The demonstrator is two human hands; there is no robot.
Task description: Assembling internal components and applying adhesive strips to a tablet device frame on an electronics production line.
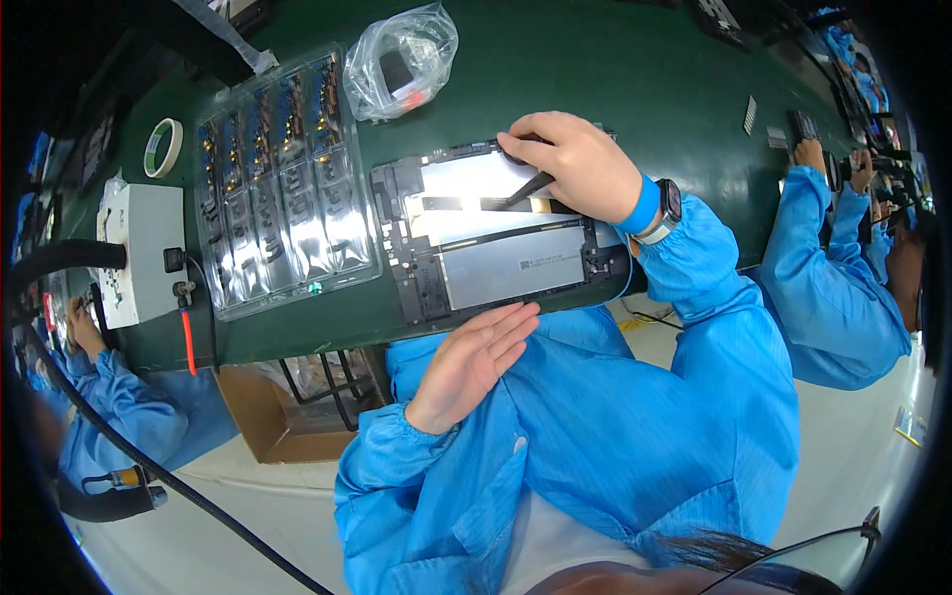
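Note:
An opened tablet (516,266) lies on the green table in front of me, its silver battery panels and black inner frame facing up. Over its far right part, my right hand (580,164) is closed on a black pointed tool (533,186), whose tip reaches down to the strip between the panels. The tool's upper end is hidden in the fingers, so its exact kind is unclear. My left hand (473,362) holds nothing; its fingers are stretched out, palm turned up, by the tablet's near edge. A blue band and a watch (668,201) circle my right wrist.
Left of the tablet lies a clear plastic tray (288,198) with several small circuit boards. Beyond are a clear plastic bag (402,64) and a tape roll (163,149). A white box (144,253) with hoses stands left. Co-workers in blue sleeves (828,288) sit at both sides.

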